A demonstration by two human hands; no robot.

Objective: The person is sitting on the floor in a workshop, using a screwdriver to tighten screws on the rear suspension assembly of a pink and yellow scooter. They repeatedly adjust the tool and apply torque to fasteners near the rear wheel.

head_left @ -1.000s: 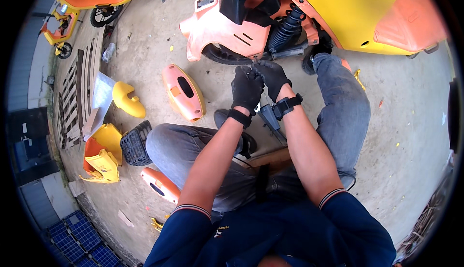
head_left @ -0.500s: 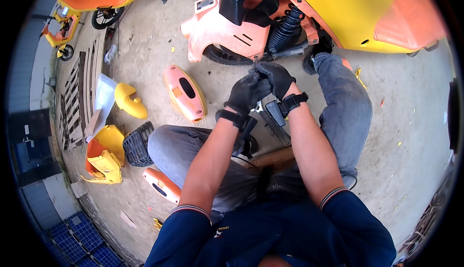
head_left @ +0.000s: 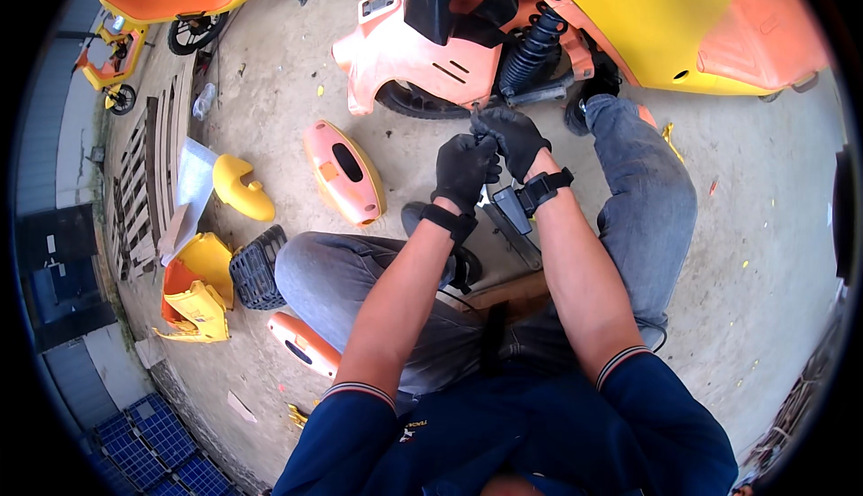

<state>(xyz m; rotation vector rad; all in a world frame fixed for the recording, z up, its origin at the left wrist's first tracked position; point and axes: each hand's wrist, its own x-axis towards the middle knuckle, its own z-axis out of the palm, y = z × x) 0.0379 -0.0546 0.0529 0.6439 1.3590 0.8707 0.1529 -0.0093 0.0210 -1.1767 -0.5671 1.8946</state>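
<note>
Both hands are gloved in black and meet just below the rear of the orange scooter [head_left: 422,56]; the left hand [head_left: 465,171] is curled shut, fingers folded in on something too small to make out; the right hand [head_left: 511,137] is bent over right beside it, fingertips touching the left glove, also closed, though what it grips cannot be told. A black strap with a small device sits on the right wrist [head_left: 539,192]; a grey tool-like piece [head_left: 509,213] lies just under the hands, between the knees. Above the hands, the black coil shock absorber [head_left: 532,51] slants down beside the rear tyre [head_left: 422,105]; a yellow body panel [head_left: 656,20] fills the upper right. On the concrete floor [head_left: 270,92] to the left lies a pink-orange cover with a dark slot [head_left: 344,172]; beyond it a yellow curved piece [head_left: 241,189], a black basket [head_left: 256,271] by the left knee, and another orange part [head_left: 301,343] near the thigh.
</note>
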